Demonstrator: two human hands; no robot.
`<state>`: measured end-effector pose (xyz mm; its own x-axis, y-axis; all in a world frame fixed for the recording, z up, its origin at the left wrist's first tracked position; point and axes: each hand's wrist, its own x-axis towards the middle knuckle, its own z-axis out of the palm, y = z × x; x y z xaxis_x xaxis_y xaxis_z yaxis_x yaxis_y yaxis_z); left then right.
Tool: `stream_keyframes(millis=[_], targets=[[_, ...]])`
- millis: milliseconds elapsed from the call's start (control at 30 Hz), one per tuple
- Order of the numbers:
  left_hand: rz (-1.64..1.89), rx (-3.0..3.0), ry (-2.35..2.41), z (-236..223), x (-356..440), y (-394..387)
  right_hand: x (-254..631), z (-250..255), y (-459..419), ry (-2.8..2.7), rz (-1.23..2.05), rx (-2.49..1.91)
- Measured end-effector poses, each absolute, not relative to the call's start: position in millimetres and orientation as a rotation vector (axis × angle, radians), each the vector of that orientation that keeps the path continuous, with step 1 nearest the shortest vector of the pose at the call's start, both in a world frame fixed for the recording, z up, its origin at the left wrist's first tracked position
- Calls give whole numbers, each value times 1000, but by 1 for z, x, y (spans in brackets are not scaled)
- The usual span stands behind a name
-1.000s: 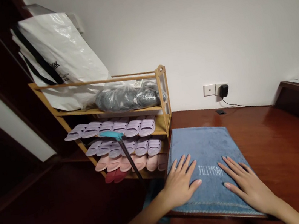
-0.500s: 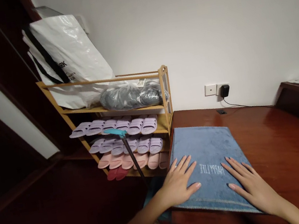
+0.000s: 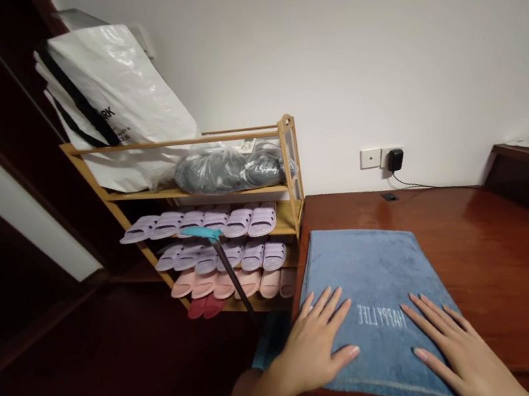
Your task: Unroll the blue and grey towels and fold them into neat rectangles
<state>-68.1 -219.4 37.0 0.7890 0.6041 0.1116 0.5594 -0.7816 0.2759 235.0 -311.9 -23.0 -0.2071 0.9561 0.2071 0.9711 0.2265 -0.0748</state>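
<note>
A folded blue towel with "HAPPY LIFE" stitched on it in white lies on the reddish-brown wooden table. The lettering appears mirrored, and the stitched near edge hangs at the table's front. My left hand rests flat on the towel's left side, fingers spread. On its right side lies my right hand, also flat with fingers apart. Neither hand grips anything; the lettering sits between them.
Left of the table stands a wooden shoe rack with rows of purple slippers and pink slippers. It bears a white bag and a plastic-wrapped grey bundle. A blue-topped pole stands before it. A black adapter is plugged into the wall.
The towel has slid a little toward me and to the right, with both hands flat on it. My right hand has moved lower; the view has shifted slightly.
</note>
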Motion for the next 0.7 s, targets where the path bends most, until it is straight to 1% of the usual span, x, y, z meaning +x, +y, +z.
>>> stream_keyframes(millis=[100, 200, 333, 467, 700], targets=[[239, 2760, 854, 37, -73, -227, 234, -29, -322, -2291, -278, -1787], [132, 2824, 801, 33, -74, -237, 235, -33, -329, -2266, -565, -1674], [-9, 2988, 922, 26, -69, -249, 234, -36, -334, -2228, -916, -1517], [-56, 3067, 940, 22, -68, -253, 233, -38, -334, -2209, -1012, -1473], [97, 3152, 889, 11, -75, -251, 236, -44, -338, -2158, -1067, -1427]])
